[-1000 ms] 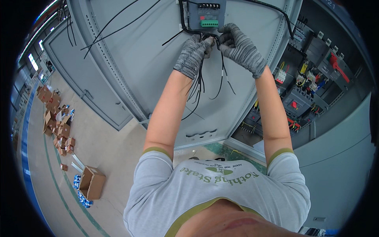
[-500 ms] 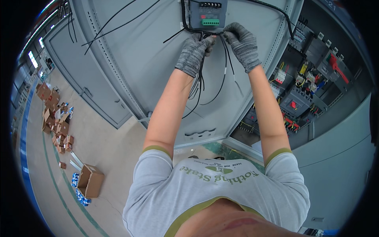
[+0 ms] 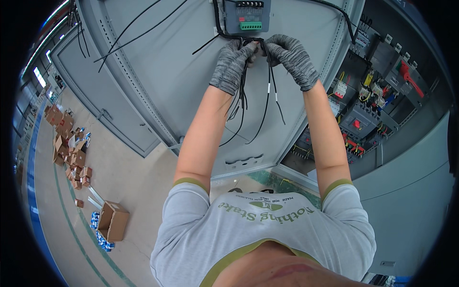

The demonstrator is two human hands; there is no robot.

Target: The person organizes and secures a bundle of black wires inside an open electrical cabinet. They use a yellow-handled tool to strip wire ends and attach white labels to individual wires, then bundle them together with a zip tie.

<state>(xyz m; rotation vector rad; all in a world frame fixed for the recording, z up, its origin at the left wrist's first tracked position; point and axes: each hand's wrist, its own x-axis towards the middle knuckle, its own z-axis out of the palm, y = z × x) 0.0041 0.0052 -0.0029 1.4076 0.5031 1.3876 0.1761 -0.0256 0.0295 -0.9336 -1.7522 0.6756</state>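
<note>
Black wires point(image 3: 243, 91) hang in a loose bunch down the front of a grey panel point(image 3: 177, 71), as the head view has it, right below a grey module point(image 3: 244, 12) with a green terminal block point(image 3: 251, 25). A thick black cable point(image 3: 216, 19) runs down the module's left side and bends in under it, where both gloved hands meet.

The person's left hand point(image 3: 230, 67) is closed around the top of the bunch, gripping it. The right hand point(image 3: 292, 60) has its fingers bent in against the wires from the other side; its fingertips are hidden, so I cannot tell whether they pinch anything. Just left of its wrist 2 of the wires drop apart from the rest, each with a white sleeve partway down.

1 short cable end point(image 3: 205, 44) sticks out to the left of the left hand, and 2 longer loose wires point(image 3: 138, 33) cross farther up. Over on the right stands an open cabinet point(image 3: 382, 138) with red handles; cardboard boxes point(image 3: 114, 225) sit on the floor at left.
</note>
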